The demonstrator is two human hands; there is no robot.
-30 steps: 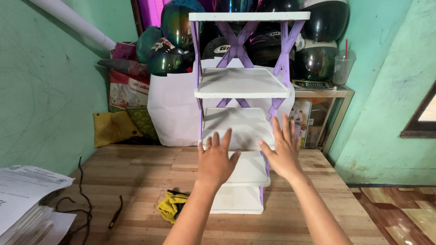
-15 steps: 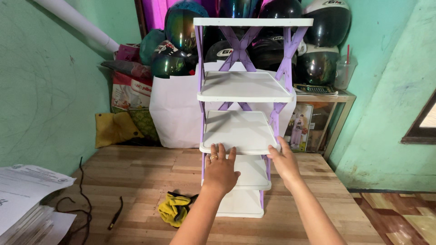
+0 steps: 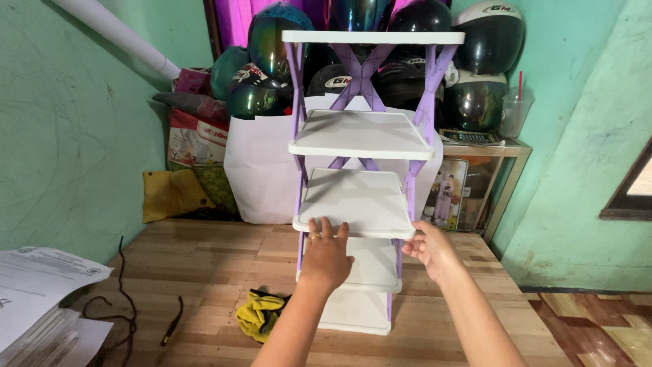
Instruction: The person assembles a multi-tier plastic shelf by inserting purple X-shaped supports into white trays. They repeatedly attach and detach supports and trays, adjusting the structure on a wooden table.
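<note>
Yellow cloth unmoved on the wooden table, left of the rack's base. My left hand lies flat, fingers spread, on the front lip of the white-and-purple shelf rack's third tier, as half a second ago. My right hand has slid lower, curled around that tier's right front corner. Rack now tilts slightly left.

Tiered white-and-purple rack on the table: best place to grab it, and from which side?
Probably the rack by the front edge of its middle shelf, from the front, where the left hand and right hand sit. That edge juts clear, while the purple cross braces block its sides and back.
</note>
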